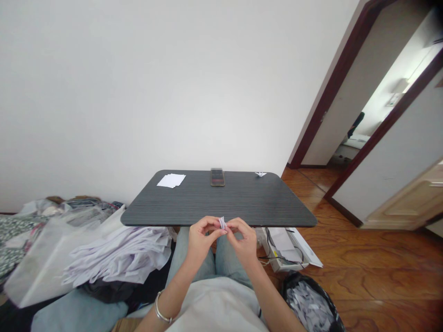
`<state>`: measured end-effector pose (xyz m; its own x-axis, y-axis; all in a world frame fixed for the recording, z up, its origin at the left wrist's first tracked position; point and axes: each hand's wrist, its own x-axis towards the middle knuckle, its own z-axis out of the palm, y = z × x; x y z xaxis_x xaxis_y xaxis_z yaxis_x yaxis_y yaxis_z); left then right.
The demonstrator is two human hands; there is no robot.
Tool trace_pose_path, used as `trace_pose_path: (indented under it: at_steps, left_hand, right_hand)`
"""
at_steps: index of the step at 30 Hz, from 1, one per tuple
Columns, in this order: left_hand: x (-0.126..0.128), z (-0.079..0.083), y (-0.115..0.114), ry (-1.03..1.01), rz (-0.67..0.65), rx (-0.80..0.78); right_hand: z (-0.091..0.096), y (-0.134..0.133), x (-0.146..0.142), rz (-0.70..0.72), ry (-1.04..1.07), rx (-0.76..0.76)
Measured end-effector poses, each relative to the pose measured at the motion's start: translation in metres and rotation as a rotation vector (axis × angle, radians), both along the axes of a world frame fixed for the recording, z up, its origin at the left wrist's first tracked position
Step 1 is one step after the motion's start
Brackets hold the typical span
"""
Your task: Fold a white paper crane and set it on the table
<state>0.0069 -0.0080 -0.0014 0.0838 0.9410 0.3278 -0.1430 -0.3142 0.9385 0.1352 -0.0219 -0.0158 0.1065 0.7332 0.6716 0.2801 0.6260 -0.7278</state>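
A small folded piece of white paper (222, 223) is pinched between my two hands, just over the near edge of the dark table (194, 198). My left hand (204, 233) grips its left side with thumb and fingertips. From the other side, the fingertips of my right hand (242, 237) close on the same paper. Its exact folds are too small to make out. At the table's far right lies a folded paper crane (260, 174). Several white paper sheets (171, 180) rest in a loose stack at the far left.
A phone (218, 177) lies at the table's back middle, near the white wall. On the left are heaped white cloths (121, 253) and plastic bags. Below on the right stand a white box (285, 251) with cables and a black bag (311, 304) of paper scraps.
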Motion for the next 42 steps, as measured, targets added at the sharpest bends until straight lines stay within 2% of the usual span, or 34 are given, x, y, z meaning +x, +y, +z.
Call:
trace_pose_path:
  at_steps: [7, 13, 22, 31, 42]
  left_hand:
    - [-0.002, 0.001, -0.001, 0.073, 0.03, 0.051]
    - [-0.001, 0.001, -0.005, 0.174, 0.071, 0.124]
    - [0.004, 0.003, -0.008, 0.218, 0.136, 0.158]
    - [-0.002, -0.003, -0.005, 0.308, 0.24, 0.404]
    - [-0.011, 0.004, -0.004, 0.405, 0.128, 0.635]
  right_hand:
    - [0.002, 0.0, 0.001, 0.019, -0.007, 0.016]
    - [0.004, -0.002, -0.001, -0.015, -0.013, 0.02]
    - [0.003, -0.002, -0.005, -0.053, 0.001, 0.005]
    - [0.0, 0.0, -0.003, -0.071, 0.028, 0.092]
    - [0.006, -0.003, 0.004, 0.002, -0.026, 0.215]
